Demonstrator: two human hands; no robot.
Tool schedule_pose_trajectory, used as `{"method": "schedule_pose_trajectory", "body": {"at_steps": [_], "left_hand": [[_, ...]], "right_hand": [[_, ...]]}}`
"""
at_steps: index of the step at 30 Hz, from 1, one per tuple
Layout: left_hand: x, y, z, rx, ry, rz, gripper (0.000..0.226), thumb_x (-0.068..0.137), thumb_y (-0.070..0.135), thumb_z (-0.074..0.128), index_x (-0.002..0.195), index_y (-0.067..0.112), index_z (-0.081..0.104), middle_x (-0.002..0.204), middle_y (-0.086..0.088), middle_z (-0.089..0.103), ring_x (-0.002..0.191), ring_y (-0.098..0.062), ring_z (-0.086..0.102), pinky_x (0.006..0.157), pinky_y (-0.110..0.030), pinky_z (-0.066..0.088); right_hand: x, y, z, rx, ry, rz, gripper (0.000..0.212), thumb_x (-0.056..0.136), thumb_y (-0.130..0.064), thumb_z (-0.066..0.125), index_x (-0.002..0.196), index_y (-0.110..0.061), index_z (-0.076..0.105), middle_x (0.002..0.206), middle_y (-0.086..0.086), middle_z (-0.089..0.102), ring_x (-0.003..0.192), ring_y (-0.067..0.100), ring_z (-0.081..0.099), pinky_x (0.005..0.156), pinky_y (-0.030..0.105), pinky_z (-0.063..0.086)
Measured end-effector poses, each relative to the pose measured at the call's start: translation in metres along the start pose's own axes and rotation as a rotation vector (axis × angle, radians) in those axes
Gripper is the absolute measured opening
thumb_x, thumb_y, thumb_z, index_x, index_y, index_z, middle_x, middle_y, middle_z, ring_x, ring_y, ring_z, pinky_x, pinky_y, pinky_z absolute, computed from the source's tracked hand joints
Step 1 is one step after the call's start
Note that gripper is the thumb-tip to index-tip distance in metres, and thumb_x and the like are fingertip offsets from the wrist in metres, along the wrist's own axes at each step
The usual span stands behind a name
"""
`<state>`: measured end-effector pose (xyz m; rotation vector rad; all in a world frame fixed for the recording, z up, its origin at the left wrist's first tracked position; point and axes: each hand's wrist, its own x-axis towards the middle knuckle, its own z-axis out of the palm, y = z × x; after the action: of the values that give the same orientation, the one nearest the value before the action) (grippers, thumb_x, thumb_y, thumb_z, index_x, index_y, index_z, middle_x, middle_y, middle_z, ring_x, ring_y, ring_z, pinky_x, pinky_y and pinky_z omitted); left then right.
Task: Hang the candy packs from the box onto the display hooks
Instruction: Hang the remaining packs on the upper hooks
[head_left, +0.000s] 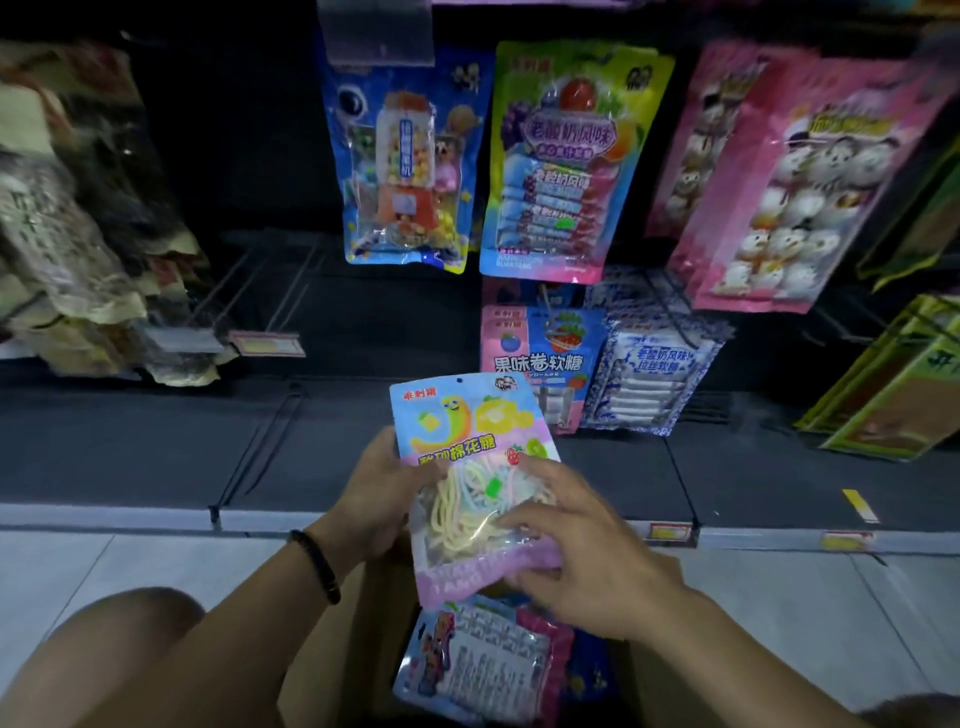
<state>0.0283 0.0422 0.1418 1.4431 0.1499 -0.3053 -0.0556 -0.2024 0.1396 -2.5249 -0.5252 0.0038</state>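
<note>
I hold a candy pack (457, 441) with a blue top, yellow banana drawing and pink bottom upright above the cardboard box (374, 649). My left hand (376, 493) grips its left edge. My right hand (582, 551) grips its lower right part, fingers over the clear window and pink bottom. More packs (478, 660) lie in the box below. Bare wire display hooks (270, 291) stick out at the middle left of the rack.
Hung packs fill the rack: a blue pack (405, 161), a green-purple one (561, 161), pink ones (800, 171), blue-white ones (654, 358) and a fruit roll pack (530, 358). Brownish packs (67, 234) hang at left. My knee (114, 634) is at lower left.
</note>
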Motion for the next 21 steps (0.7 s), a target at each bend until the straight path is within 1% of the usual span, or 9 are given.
{"method": "schedule_pose_trajectory", "body": {"at_steps": [2, 4, 5, 7, 10, 14, 16, 18, 21], "left_hand": [[0.002, -0.002, -0.002, 0.029, -0.031, 0.065, 0.043, 0.095, -0.014, 0.066, 0.133, 0.003, 0.055, 0.128, -0.016, 0.074, 0.104, -0.025, 0.077, 0.076, -0.034, 0.063], [0.0, -0.001, -0.001, 0.062, -0.08, 0.115, 0.049, 0.095, -0.016, 0.064, 0.137, 0.006, 0.053, 0.131, -0.015, 0.073, 0.118, -0.036, 0.072, 0.09, -0.048, 0.062], [-0.003, 0.001, 0.001, 0.071, -0.11, 0.131, 0.051, 0.095, -0.017, 0.062, 0.139, 0.007, 0.053, 0.131, -0.015, 0.073, 0.119, -0.036, 0.072, 0.092, -0.05, 0.062], [-0.009, 0.005, 0.005, 0.081, -0.158, 0.147, 0.052, 0.096, -0.018, 0.06, 0.14, 0.008, 0.051, 0.131, -0.015, 0.073, 0.118, -0.036, 0.073, 0.088, -0.044, 0.063], [-0.015, 0.01, 0.01, 0.083, -0.199, 0.161, 0.052, 0.095, -0.016, 0.062, 0.141, 0.006, 0.05, 0.131, -0.017, 0.073, 0.119, -0.039, 0.071, 0.086, -0.04, 0.064], [-0.026, 0.028, 0.019, 0.235, -0.206, 0.264, 0.06, 0.097, -0.006, 0.068, 0.145, 0.022, 0.044, 0.135, -0.001, 0.072, 0.123, -0.028, 0.071, 0.094, -0.043, 0.062], [-0.034, 0.046, 0.025, 0.291, -0.147, 0.334, 0.084, 0.096, 0.0, 0.073, 0.155, 0.032, 0.023, 0.136, 0.008, 0.066, 0.12, -0.017, 0.072, 0.089, -0.029, 0.061], [-0.041, 0.067, 0.029, 0.316, -0.145, 0.414, 0.111, 0.091, -0.001, 0.078, 0.158, 0.045, 0.003, 0.138, 0.01, 0.058, 0.119, -0.01, 0.072, 0.088, -0.02, 0.06], [-0.049, 0.106, 0.037, 0.429, -0.185, 0.568, 0.109, 0.088, -0.006, 0.079, 0.154, 0.056, 0.018, 0.151, 0.022, 0.045, 0.132, -0.003, 0.061, 0.095, -0.025, 0.06]], "right_hand": [[0.002, 0.004, -0.006, 0.058, 0.019, 0.071, 0.054, 0.083, -0.067, 0.062, 0.133, -0.048, 0.062, 0.169, -0.025, 0.006, 0.158, 0.002, 0.014, 0.127, 0.035, 0.028], [0.005, 0.007, -0.013, 0.192, 0.125, 0.186, 0.052, 0.088, -0.057, 0.069, 0.138, -0.053, 0.057, 0.166, -0.028, 0.01, 0.154, -0.003, 0.018, 0.125, 0.04, 0.035], [0.007, 0.009, -0.016, 0.263, 0.185, 0.244, 0.056, 0.09, -0.048, 0.075, 0.141, -0.056, 0.054, 0.163, -0.027, 0.015, 0.152, -0.005, 0.022, 0.125, 0.042, 0.036], [0.012, 0.009, -0.022, 0.392, 0.268, 0.281, 0.072, 0.09, -0.037, 0.082, 0.147, -0.062, 0.046, 0.16, -0.02, 0.029, 0.15, -0.004, 0.029, 0.125, 0.044, 0.036], [0.015, 0.004, -0.031, 0.505, 0.251, 0.22, 0.092, 0.089, -0.025, 0.086, 0.155, -0.062, 0.034, 0.158, -0.021, 0.042, 0.146, -0.005, 0.039, 0.124, 0.043, 0.039], [0.018, -0.01, -0.045, 0.583, 0.278, 0.21, 0.103, 0.089, -0.005, 0.084, 0.157, -0.061, 0.031, 0.162, -0.026, 0.042, 0.147, -0.001, 0.044, 0.121, 0.046, 0.044], [0.021, -0.019, -0.058, 0.611, 0.308, 0.212, 0.1, 0.091, -0.004, 0.082, 0.157, -0.06, 0.032, 0.159, -0.028, 0.045, 0.143, -0.003, 0.048, 0.119, 0.046, 0.046], [0.026, -0.029, -0.077, 0.598, 0.337, 0.188, 0.097, 0.092, -0.007, 0.081, 0.157, -0.06, 0.031, 0.16, -0.033, 0.041, 0.146, -0.006, 0.044, 0.122, 0.044, 0.043], [0.036, -0.046, -0.111, 0.479, 0.395, 0.101, 0.094, 0.094, -0.017, 0.08, 0.159, -0.058, 0.026, 0.162, -0.041, 0.029, 0.151, -0.012, 0.028, 0.127, 0.037, 0.032]]}}
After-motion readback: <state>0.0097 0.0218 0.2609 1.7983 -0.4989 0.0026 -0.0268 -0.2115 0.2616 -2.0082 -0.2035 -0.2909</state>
